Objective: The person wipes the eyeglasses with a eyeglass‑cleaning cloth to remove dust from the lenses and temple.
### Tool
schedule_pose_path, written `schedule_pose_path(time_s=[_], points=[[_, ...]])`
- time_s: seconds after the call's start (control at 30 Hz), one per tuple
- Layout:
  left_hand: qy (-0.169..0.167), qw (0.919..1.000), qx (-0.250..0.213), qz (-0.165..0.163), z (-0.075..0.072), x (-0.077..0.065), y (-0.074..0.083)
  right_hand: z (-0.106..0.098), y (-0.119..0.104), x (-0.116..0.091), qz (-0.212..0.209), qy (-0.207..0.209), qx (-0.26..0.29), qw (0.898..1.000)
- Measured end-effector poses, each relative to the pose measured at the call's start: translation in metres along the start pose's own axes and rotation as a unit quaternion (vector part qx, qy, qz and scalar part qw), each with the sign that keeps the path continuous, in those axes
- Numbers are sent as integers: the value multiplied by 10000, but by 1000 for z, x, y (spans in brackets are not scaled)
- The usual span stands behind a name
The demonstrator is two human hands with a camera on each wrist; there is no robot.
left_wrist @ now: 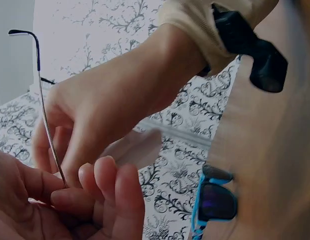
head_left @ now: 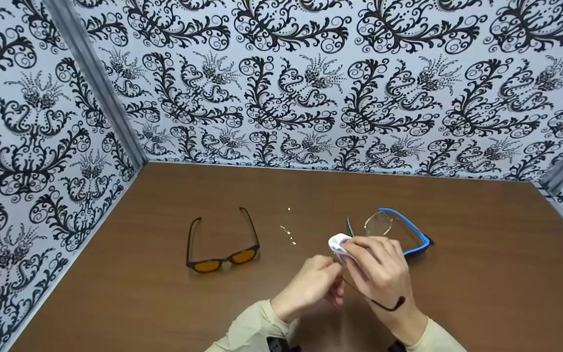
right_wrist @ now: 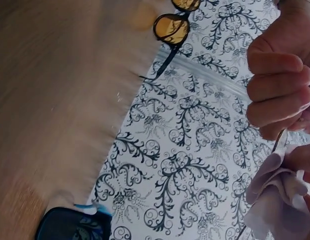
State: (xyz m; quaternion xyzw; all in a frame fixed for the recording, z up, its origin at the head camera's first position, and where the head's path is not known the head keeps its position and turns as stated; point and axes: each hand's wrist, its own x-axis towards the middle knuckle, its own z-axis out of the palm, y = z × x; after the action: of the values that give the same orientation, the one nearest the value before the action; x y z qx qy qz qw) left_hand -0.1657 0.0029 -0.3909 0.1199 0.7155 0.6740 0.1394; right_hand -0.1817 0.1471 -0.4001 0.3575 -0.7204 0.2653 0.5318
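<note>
My left hand (head_left: pixel 315 283) pinches a pair of thin metal-framed eyeglasses near one hinge. Their slim temple (left_wrist: pixel 43 102) with a dark curved tip sticks out past the fingers, and in the head view it runs across in front of my right wrist. My right hand (head_left: pixel 381 269) grips a crumpled white cloth (head_left: pixel 338 243), bunched against the eyeglasses right beside the left fingers. In the right wrist view the cloth (right_wrist: pixel 280 200) covers much of the frame front. Beyond the right knuckles shows a clear lens (head_left: pixel 378 223) with a thin gold rim.
Blue-framed dark glasses (head_left: pixel 416 234) lie on the brown table (head_left: pixel 164 308) behind my right hand, partly hidden by it. Black glasses with orange lenses (head_left: pixel 223 261) rest to the left, temples pointing away. Small bright specks (head_left: pixel 289 234) show between them. Patterned walls (head_left: pixel 311 88) enclose the table.
</note>
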Motion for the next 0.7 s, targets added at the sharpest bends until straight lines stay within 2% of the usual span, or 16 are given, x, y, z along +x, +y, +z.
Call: schedule_pose_path(time_s=[0.17,0.33,0.53,0.63,0.7], points=[[-172,9994,-296,-91,-4,-1,3,-3,-4,0,-47,-465,438,9979],[-239,9988,-416,-51,-12,-3,6,-6,-5,0,89,-801,308,9963],[-215,9996,160,7,-10,-5,7,-4,-2,2,-110,-465,-112,9988],[-195,9991,375,0,-7,-4,5,-3,-2,2,-126,-356,-37,9993],[-165,9990,417,-20,-5,-3,3,-3,-3,1,-139,-430,106,9989]])
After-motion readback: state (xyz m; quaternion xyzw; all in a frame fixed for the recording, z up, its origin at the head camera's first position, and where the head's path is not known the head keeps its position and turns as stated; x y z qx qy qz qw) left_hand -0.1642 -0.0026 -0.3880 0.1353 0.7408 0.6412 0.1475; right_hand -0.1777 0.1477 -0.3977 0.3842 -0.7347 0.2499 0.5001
